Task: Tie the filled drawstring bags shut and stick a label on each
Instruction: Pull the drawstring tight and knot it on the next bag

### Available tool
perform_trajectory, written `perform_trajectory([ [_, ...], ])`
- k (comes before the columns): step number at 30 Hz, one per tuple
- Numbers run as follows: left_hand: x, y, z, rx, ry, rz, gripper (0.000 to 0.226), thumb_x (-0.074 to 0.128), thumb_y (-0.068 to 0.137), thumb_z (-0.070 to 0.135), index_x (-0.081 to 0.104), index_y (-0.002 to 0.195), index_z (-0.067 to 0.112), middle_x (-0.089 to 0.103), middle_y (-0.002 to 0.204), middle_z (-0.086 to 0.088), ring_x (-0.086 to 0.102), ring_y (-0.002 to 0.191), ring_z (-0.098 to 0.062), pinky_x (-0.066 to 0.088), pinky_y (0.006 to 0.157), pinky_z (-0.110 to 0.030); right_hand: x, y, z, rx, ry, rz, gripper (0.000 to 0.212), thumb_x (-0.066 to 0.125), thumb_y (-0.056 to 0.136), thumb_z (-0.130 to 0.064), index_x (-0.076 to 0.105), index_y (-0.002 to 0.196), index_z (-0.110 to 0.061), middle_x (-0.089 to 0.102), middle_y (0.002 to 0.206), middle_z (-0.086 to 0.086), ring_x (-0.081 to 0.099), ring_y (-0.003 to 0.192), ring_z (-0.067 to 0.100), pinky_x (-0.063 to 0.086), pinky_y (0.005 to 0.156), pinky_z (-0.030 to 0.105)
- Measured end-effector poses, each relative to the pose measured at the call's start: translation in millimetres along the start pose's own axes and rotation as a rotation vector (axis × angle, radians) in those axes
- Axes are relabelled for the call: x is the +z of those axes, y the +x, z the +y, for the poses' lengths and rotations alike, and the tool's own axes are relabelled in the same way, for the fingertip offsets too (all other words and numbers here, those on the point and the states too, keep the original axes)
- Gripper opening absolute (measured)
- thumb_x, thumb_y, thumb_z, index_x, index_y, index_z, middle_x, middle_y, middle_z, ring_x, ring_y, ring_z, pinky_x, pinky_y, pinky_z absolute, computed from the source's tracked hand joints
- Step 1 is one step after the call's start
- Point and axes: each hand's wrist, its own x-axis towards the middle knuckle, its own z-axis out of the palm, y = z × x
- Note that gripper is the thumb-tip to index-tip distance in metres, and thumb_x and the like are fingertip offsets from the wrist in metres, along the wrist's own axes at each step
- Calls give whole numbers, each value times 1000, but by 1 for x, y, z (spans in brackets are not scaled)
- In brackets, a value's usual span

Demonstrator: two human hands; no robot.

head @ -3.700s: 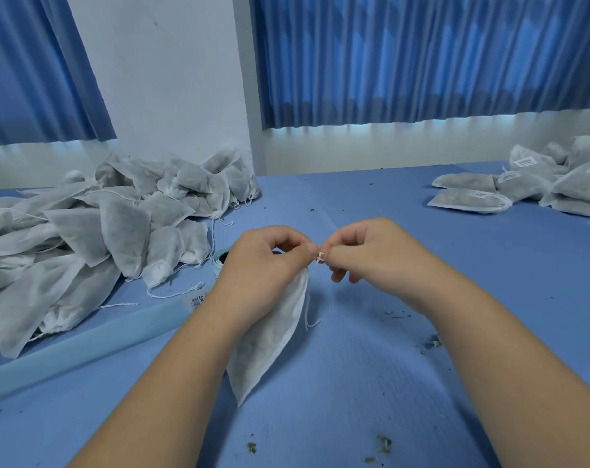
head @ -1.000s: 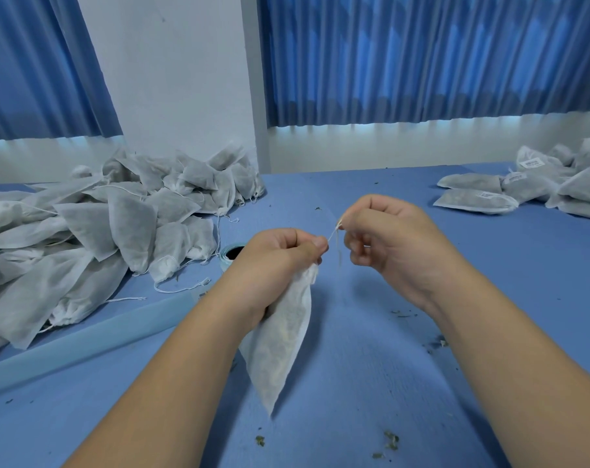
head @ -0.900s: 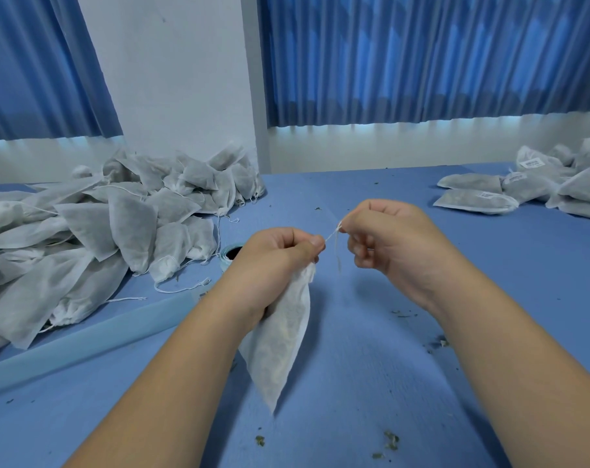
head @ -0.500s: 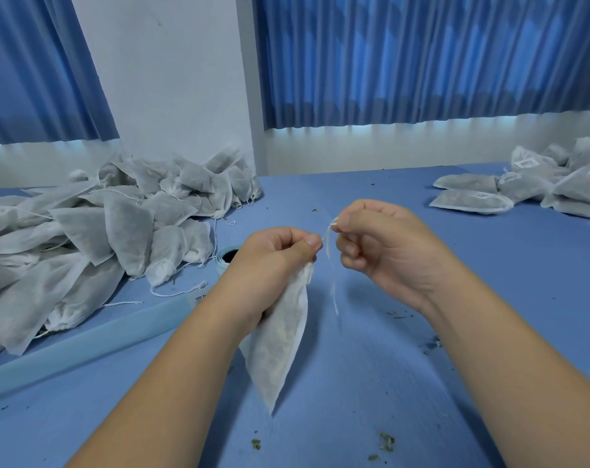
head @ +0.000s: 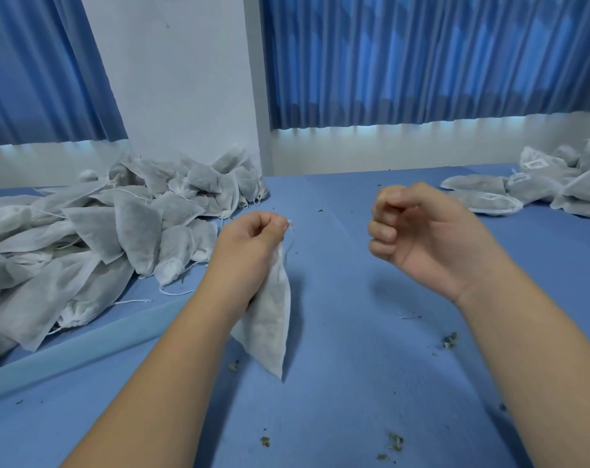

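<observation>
Rightward goes the right grip (head: pixel 418 238), well apart from the left grip (head: pixel 249 244) that it nearly touched half a second ago; its fingers are clenched on nothing visible. The drawstring bag (head: pixel 273 319) hangs by its neck, pinched in the left grip, low over the blue bench (head: pixel 354 332). Its drawstring (head: pixel 288 246) dangles loose beside the neck. A heap of unlabelled bags (head: pixel 101 238) lies at the left and labelled bags (head: pixel 523 190) at the far right. Herb crumbs (head: pixel 394 442) dot the bench.
</observation>
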Motion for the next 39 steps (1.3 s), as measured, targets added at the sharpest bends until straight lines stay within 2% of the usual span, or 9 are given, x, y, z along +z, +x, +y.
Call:
perform_trajectory([
  [3,4,-5,2,-1,-20,-101,34,58,96,26,62,62,28,50,54,15,43,51,-9,37,58,-28,-3,5,13,98,-249,152,14,61,80,-9,62,66,-13,45,63,0,41,50,13,30,47,23],
  [6,8,-10,3,16,-9,-200,29,55,98,24,63,70,25,56,56,17,43,53,-8,35,58,-29,-3,6,23,148,-445,212,8,63,83,-11,67,77,-9,52,66,2,48,54,16,36,49,25],
  [10,10,-12,5,19,-73,-255,34,55,99,25,65,67,29,69,82,8,45,62,-11,37,65,-31,-1,5,23,140,-466,133,10,65,86,-14,73,92,-12,69,89,6,62,66,20,45,58,28],
  [13,10,-12,4,15,-85,-259,36,54,99,26,66,66,31,70,90,6,46,66,-12,37,72,-36,0,2,22,133,-460,43,24,73,76,-18,73,100,-14,72,105,7,68,74,20,48,64,28],
  [18,9,-13,4,11,-108,-291,36,53,100,24,65,67,29,70,89,6,49,63,-9,36,69,-34,2,0,24,85,-605,-5,19,72,84,-14,73,102,-20,75,98,-3,70,79,12,50,68,24],
  [21,8,-13,4,-1,-131,-308,34,53,100,23,64,68,26,68,78,7,49,55,-4,36,63,-31,3,0,26,79,-663,-4,11,75,82,-18,76,92,-22,75,90,-6,69,76,10,50,68,23],
  [23,8,-12,4,-17,-138,-304,32,53,99,23,64,69,24,64,69,7,46,52,-7,34,59,-30,4,0,26,76,-676,-4,7,76,81,-19,77,85,-25,73,81,-6,67,72,9,50,66,22],
  [26,8,-10,3,-42,-150,-285,29,55,97,21,63,69,22,64,73,3,42,56,-12,34,57,-30,4,1,26,55,-669,12,2,76,80,-19,76,79,-21,70,75,-5,65,68,9,48,65,23],
  [39,10,-6,-1,-93,-132,-290,17,60,79,24,62,62,26,56,61,3,39,53,-13,32,54,-29,7,1,21,-78,-502,115,24,67,86,-9,70,64,-18,62,62,-1,55,56,13,43,55,25],
])
